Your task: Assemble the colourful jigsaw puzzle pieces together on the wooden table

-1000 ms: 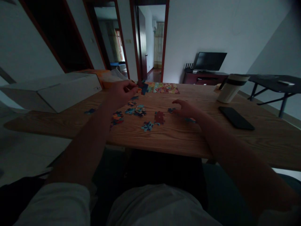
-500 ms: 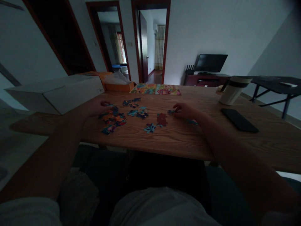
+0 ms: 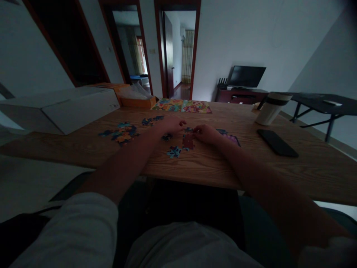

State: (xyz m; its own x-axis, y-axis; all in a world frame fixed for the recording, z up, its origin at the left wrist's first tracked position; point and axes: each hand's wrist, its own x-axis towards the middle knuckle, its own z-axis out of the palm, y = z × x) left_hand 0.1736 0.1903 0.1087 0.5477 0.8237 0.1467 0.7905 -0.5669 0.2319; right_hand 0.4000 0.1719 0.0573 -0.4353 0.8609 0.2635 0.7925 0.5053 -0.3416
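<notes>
**Wooden table (image 3: pixel 251 167), both hands now at the centre**

At the far edge lies a colourful jigsaw picture (image 3: pixel 181 106), and a loose heap of puzzle pieces (image 3: pixel 122 133) sits to the left. The left hand (image 3: pixel 171 125) has moved in from that heap and rests just beside a small dark piece (image 3: pixel 166 137). The right hand (image 3: pixel 208 134) curls at a reddish piece cluster (image 3: pixel 188 141). The hands are apart; whether either grips anything, I cannot tell.
</notes>
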